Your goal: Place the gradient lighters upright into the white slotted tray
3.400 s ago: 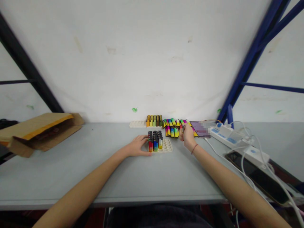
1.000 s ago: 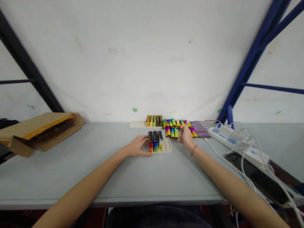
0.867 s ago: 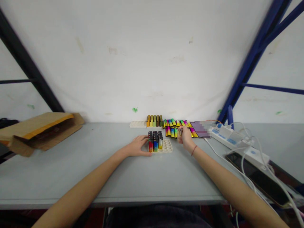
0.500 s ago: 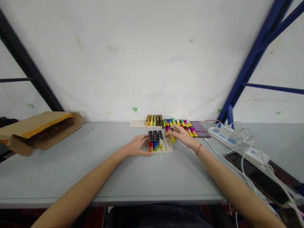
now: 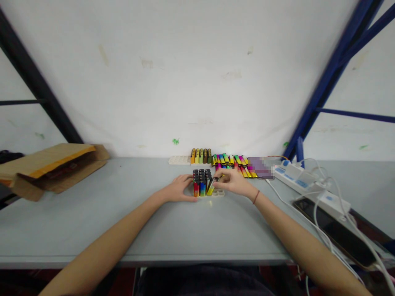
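A pale tray with round holes (image 5: 219, 192) sits on the table, its left rows filled with upright black-topped lighters, among them a red lighter (image 5: 196, 189) and a blue lighter (image 5: 203, 188) in front. My left hand (image 5: 180, 189) braces the tray's left end, thumb along the front edge and fingers behind. In my right hand (image 5: 231, 181), thumb and fingertips pinch a yellow lighter (image 5: 210, 190) by its upper end. It leans over the tray, just right of the blue one; whether its bottom is in a hole I cannot tell.
Behind stand several yellow, green and brown lighters (image 5: 200, 156) beside a second pale tray (image 5: 179, 160). Colourful lighters (image 5: 237, 160) lie in a pile at back right. Further right are a power strip (image 5: 296, 176), white cables and a phone (image 5: 336, 230). A brown paper bag (image 5: 55, 168) lies left.
My right hand has moved left and slightly down, bringing the yellow lighter from beyond the tray's right side to beside the upright lighters. My left hand stays in place.
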Demonstrator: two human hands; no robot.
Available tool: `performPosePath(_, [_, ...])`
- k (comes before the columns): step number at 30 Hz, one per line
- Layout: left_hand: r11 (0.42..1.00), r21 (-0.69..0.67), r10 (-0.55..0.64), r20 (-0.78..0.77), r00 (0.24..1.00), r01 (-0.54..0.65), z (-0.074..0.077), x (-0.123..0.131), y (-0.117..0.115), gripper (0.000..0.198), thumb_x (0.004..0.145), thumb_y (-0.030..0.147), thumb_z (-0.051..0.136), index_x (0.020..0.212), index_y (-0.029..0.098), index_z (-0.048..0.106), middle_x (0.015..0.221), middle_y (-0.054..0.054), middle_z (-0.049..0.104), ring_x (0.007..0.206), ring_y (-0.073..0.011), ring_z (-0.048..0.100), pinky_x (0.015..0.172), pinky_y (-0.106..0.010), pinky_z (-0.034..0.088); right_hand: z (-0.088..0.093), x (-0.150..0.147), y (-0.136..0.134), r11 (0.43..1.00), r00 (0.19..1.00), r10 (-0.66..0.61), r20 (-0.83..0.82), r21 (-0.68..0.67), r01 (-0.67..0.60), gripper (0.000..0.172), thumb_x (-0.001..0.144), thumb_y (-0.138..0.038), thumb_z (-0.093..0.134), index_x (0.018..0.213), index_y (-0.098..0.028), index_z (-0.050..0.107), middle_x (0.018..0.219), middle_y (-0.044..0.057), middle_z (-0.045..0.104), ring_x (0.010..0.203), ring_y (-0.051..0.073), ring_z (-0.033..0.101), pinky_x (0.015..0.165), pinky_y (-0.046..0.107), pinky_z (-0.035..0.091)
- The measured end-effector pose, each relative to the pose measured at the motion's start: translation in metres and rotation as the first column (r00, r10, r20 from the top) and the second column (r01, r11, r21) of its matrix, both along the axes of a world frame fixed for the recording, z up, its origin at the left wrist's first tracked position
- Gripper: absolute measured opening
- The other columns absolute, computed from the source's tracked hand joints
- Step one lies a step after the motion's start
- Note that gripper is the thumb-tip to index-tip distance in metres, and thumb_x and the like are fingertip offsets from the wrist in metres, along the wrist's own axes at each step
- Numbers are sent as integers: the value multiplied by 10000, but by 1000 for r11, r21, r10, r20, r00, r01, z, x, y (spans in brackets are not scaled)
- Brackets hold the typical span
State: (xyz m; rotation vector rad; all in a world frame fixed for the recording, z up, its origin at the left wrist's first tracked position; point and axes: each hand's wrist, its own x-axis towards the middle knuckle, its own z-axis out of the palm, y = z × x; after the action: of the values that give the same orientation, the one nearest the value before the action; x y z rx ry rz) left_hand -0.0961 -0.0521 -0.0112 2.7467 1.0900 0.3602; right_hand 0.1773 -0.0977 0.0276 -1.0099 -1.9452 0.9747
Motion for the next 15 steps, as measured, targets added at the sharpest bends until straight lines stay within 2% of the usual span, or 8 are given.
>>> performPosePath(4, [1000, 7, 2, 4, 1000, -2, -2, 0, 1, 825, 707, 711, 654, 1309, 161, 525, 1414, -153, 452, 1299, -367, 407, 1107, -467, 292, 1, -5, -5, 991, 997, 13, 78, 133, -24, 241, 760, -362, 689, 917, -193, 621, 763, 20, 663, 658, 150, 647, 619, 257, 507])
performPosePath(7, [1000, 13, -4, 10, 1000, 4, -3, 0, 2, 826, 705, 716, 652, 1309, 167, 526, 1405, -149, 462, 1296, -362, 411, 1104, -463, 296, 6, -8, -9, 979, 993, 23, 116, 200, -46, 334, 758, -398, 696, 1022, -215, 606, 889, 32, 665, 676, 138, 631, 632, 255, 510])
performPosePath(9, [1000, 9, 0, 11, 1000, 0, -2, 0, 2, 834, 701, 721, 650, 1305, 158, 528, 1404, -158, 460, 1294, -369, 408, 1101, -472, 297, 11, -4, -8, 968, 987, -34, 158, 250, -7, 334, 797, -423, 658, 1057, -221, 602, 902, 36, 669, 679, 141, 621, 640, 256, 500])
performPosePath(10, [1000, 5, 2, 6, 1000, -2, -2, 0, 2, 838, 701, 724, 647, 1302, 152, 529, 1406, -164, 457, 1295, -372, 406, 1100, -475, 297, 15, 0, -7, 955, 972, -109, 207, 294, 44, 282, 830, -419, 623, 1028, -217, 617, 888, 43, 673, 689, 150, 621, 655, 262, 492])
performPosePath(11, [1000, 1, 4, 0, 1000, -4, -2, 0, 1, 838, 705, 727, 641, 1299, 147, 531, 1409, -167, 453, 1296, -373, 404, 1100, -473, 296, 18, 7, -5, 932, 939, -215, 270, 344, 115, 229, 867, -401, 575, 976, -209, 636, 870, 55, 679, 708, 164, 625, 675, 271, 483])
performPosePath(12, [1000, 0, 5, -5, 1000, -5, -1, 0, 1, 835, 709, 729, 635, 1295, 143, 533, 1412, -168, 450, 1297, -372, 404, 1101, -467, 296, 21, 15, -2, 894, 871, -348, 346, 402, 198, 209, 891, -372, 538, 900, -197, 653, 870, 76, 684, 741, 186, 633, 699, 286, 474])
performPosePath(14, [1000, 2, -1, -11, 1000, 1, 0, -1, 1, 827, 716, 733, 626, 1287, 141, 539, 1414, -165, 449, 1297, -366, 407, 1105, -452, 293, 25, 34, 5, 805, 627, -586, 513, 455, 381, 237, 904, -315, 499, 839, -166, 671, 911, 144, 688, 834, 251, 650, 729, 324, 466])
performPosePath(15, [1000, 6, -3, -11, 1000, 3, 0, -1, 1, 826, 717, 736, 624, 1284, 141, 541, 1414, -163, 451, 1296, -364, 410, 1107, -446, 293, 25, 45, 9, 768, 500, -639, 584, 451, 455, 260, 912, -301, 471, 879, -151, 680, 953, 173, 688, 872, 275, 656, 741, 343, 467])
